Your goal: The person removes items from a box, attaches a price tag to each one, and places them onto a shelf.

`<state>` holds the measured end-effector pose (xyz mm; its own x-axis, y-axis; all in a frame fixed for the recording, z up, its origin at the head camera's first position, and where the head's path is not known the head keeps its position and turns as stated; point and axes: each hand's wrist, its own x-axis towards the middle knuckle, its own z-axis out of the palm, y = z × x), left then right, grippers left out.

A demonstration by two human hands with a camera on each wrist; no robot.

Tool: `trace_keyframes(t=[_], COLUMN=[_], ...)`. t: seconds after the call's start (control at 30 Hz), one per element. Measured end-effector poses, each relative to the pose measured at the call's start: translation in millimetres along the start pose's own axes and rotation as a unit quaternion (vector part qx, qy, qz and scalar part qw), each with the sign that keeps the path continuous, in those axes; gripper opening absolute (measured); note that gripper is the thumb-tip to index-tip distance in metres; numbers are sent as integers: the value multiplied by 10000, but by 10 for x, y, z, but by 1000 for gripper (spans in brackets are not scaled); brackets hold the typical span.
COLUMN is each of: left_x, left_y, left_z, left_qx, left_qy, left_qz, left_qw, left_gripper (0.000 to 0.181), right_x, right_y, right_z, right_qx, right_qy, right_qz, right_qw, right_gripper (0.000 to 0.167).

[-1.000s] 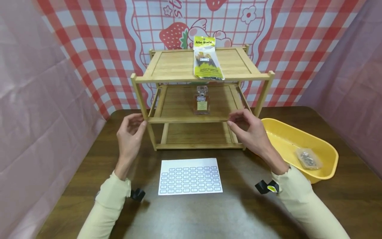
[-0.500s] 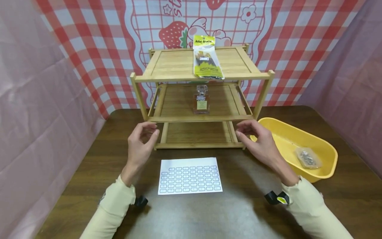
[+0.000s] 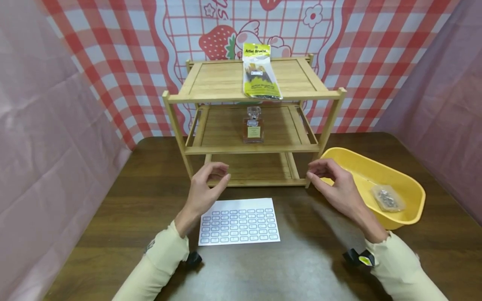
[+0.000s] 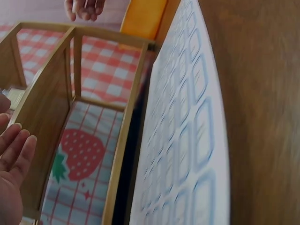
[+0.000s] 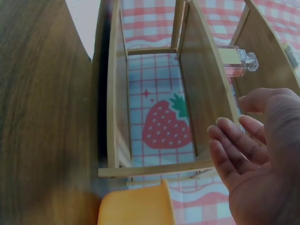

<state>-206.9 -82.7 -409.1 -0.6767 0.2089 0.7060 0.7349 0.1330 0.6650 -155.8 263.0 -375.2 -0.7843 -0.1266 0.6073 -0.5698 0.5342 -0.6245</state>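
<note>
My left hand (image 3: 205, 188) hovers over the upper left part of a white sheet of blue-edged labels (image 3: 241, 223), in front of the rack; its fingers are loosely bent and hold nothing. Between the right front leg of the three-tier wooden rack (image 3: 252, 149) and the yellow basin, my right hand (image 3: 337, 188) hangs in the air, also with nothing in it. A perfume bottle (image 3: 254, 127) with a small label stands upright on the middle shelf. On the top shelf lies a packet of artist brushes (image 3: 260, 75), bearing a small label too.
At the right, the yellow basin (image 3: 406, 179) contains a clear packet of small silvery pieces (image 3: 388, 198). All stands on a dark wooden table (image 3: 293, 267). A red checked cloth (image 3: 120, 54) hangs behind the rack, with pink cloth at both sides.
My left hand has moved right and nearer, from the rack's left front leg to above the label sheet. My right hand has come away from the middle shelf, down and to the right.
</note>
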Motion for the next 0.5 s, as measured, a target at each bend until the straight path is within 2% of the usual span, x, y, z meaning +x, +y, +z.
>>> trace_keyframes(t=[0.17, 0.5], left_x=[-9, 36], left_y=[19, 66], left_z=[181, 519], left_qx=[-9, -314], left_qy=[-335, -666], left_qz=[-61, -817], left_qw=[9994, 9939], left_gripper=[24, 23], right_x=[-41, -123], right_y=[38, 83], right_z=[-29, -142], right_qx=[-75, -390], right_qy=[14, 39], right_qz=[9, 338], right_qw=[10000, 9987], right_gripper=[28, 26])
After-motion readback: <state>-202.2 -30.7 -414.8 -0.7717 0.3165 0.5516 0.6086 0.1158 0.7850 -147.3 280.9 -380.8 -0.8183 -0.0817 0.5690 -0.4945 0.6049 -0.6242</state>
